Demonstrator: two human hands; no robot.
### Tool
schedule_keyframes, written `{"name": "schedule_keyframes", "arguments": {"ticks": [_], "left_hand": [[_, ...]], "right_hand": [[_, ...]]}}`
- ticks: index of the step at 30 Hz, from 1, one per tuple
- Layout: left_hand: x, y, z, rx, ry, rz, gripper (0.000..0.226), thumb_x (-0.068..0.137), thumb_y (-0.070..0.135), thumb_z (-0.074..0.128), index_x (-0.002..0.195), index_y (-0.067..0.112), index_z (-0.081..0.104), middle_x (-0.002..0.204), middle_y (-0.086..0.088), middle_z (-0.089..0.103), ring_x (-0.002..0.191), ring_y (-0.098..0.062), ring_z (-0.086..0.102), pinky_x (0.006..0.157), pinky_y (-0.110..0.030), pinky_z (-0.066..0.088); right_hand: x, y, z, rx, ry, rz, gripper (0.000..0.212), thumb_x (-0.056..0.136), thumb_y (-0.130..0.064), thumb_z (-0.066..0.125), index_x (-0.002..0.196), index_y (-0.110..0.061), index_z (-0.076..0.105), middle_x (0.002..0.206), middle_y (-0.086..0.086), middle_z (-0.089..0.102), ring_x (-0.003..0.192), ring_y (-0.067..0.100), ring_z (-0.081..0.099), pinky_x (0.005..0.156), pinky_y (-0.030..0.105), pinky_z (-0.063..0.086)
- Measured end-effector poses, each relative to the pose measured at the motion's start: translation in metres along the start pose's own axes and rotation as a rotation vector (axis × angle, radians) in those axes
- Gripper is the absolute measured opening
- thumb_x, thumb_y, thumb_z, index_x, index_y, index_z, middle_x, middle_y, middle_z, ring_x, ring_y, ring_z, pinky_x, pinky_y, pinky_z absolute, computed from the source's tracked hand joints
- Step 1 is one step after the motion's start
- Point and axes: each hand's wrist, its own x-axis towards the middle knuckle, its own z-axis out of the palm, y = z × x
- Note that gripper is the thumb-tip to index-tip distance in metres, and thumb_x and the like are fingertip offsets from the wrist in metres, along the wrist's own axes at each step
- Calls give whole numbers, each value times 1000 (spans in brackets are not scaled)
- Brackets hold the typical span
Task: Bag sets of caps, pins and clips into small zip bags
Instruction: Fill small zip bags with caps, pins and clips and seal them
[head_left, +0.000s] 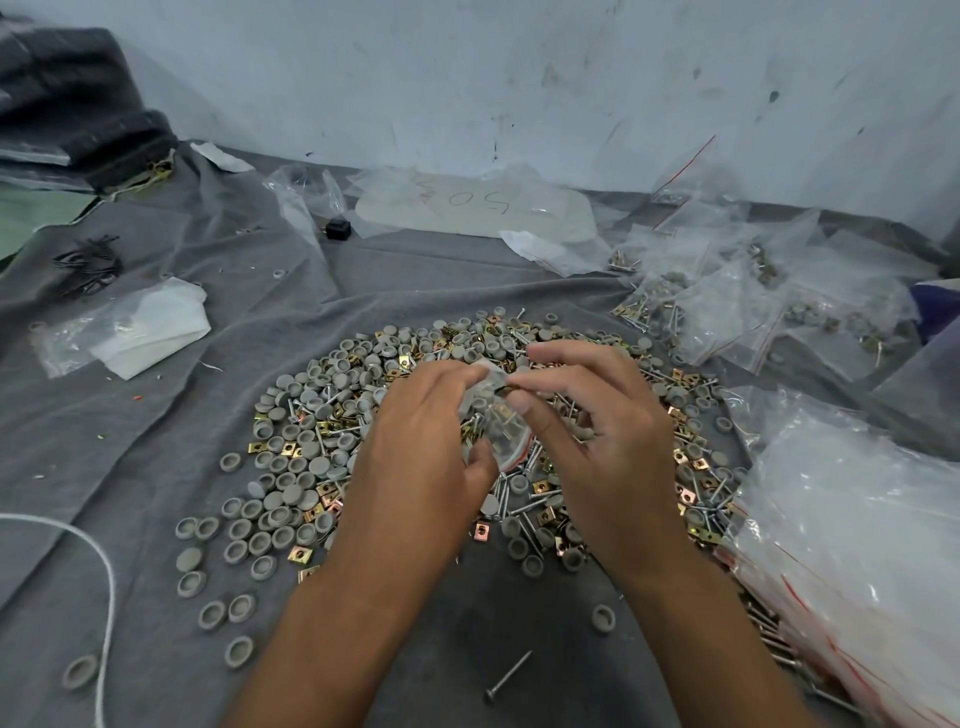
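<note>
A wide heap of grey round caps (291, 499), brass square clips (300, 555) and metal pins (530, 506) lies on the grey cloth (130, 441) in the middle. Above the heap my left hand (415, 447) and my right hand (587, 426) together hold one small clear zip bag (496, 415) with a red strip. Both hands pinch it, the left from the left side, the right at its top edge. Parts show inside the bag. A single pin (509, 675) lies alone near the front.
Filled zip bags (753, 312) are piled at the back right. A stack of unused zip bags (857, 545) lies at the right edge. White folded plastic (150, 327) sits at the left, a white cord (104, 597) at the front left, and a large marked bag (467, 208) by the wall.
</note>
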Motion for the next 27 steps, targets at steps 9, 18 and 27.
{"name": "schedule_keyframes", "arguments": {"ticks": [9, 18, 27], "left_hand": [[-1, -1, 0, 32, -9, -12, 60, 82, 15, 73, 137, 23, 52, 126, 12, 52, 111, -7, 48, 100, -22, 37], [0, 0, 0, 37, -19, -14, 59, 83, 15, 72, 138, 23, 52, 125, 12, 51, 104, -8, 48, 99, -25, 41], [0, 0, -1, 33, -28, -28, 58, 83, 16, 71, 138, 22, 52, 125, 11, 52, 103, -9, 48, 98, -28, 44]], "right_hand": [[0, 35, -23, -209, -400, 442, 14, 93, -32, 71, 100, -42, 65, 95, -22, 65, 79, -6, 60, 66, 11, 47], [-10, 38, -1, -572, -626, 393, 36, 90, -49, 69, 123, -36, 64, 114, -12, 59, 110, 15, 52, 85, 36, 50], [-11, 37, -1, -585, -605, 339, 12, 94, -35, 69, 97, -35, 58, 103, -16, 58, 104, 14, 48, 69, 31, 35]]}}
